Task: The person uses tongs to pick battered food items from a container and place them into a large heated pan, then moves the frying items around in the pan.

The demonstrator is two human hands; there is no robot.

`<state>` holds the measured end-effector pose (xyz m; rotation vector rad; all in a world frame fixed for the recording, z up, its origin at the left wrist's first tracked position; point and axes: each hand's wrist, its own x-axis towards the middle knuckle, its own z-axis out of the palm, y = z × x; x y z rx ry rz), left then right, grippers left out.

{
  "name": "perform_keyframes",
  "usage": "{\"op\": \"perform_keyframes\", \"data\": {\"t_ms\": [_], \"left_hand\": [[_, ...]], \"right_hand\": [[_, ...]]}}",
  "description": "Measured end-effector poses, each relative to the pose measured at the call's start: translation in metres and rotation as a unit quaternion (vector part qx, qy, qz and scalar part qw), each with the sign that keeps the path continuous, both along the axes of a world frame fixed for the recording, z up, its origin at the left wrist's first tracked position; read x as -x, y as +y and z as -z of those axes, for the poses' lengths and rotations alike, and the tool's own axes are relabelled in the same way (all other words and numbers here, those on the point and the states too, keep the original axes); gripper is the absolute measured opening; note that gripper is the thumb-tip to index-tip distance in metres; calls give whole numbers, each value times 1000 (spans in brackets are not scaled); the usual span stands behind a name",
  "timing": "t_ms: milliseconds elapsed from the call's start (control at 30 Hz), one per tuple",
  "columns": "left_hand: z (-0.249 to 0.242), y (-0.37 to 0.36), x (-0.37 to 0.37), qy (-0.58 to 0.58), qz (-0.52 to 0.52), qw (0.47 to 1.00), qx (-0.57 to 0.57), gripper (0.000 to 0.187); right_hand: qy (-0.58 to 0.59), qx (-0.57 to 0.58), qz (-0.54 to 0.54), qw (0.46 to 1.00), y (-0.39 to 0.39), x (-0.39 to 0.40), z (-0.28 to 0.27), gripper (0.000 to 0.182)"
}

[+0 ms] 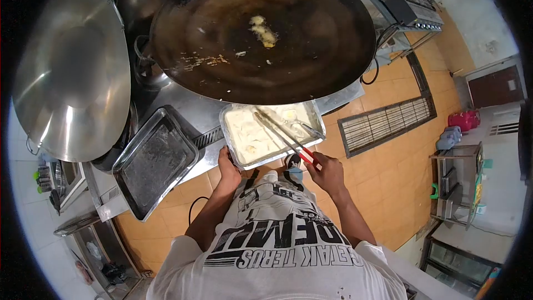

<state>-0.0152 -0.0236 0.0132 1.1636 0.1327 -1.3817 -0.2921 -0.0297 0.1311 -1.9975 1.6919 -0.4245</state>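
Observation:
My right hand [326, 173] is closed around the red handles of a pair of metal tongs [282, 136]. The tongs' tips reach into pale, creamy batter with lumps in it, which fills a rectangular metal tray [244, 165]. At the tray's near left corner, my left hand [228, 166] grips the rim, its fingers partly hidden by the tray. Just beyond the tray is a large dark wok [311, 72]. A small golden fried piece [263, 31] lies near its middle, with crumbs scattered on the wok's surface.
A dark rectangular baking tray [158, 161] rests on the steel counter to the left. Behind it stands a big shiny metal lid or pan [72, 78]. A floor grate [388, 125] lies to the right, with a metal shelf [458, 183] by the wall and an oven [405, 3] at far right.

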Motion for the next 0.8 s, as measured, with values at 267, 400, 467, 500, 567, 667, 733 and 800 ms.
{"op": "perform_keyframes", "data": {"t_ms": [267,400,467,500,567,667,733,800], "left_hand": [[16,4,-7,4,20,1000,10,34],[6,2,-4,1,16,1000,11,32],[6,2,-3,-6,10,1000,0,31],[9,2,-3,-6,8,1000,4,31],[19,3,-4,-6,5,1000,12,30],[25,4,-5,-2,6,1000,5,31],[16,2,-2,-9,6,1000,-7,32],[7,1,-2,-12,8,1000,-7,32]], "right_hand": [[-20,-22,29,999,12,23,-17,28],[-19,-22,21,999,16,46,-34,29],[10,-30,13,999,17,55,-50,29],[24,-43,3,999,17,58,-54,29],[50,-73,-4,996,14,58,-68,28],[77,-112,-20,990,4,54,-74,27],[78,-124,-35,989,-5,52,-76,27],[64,-124,-54,989,-16,50,-77,26]]}}
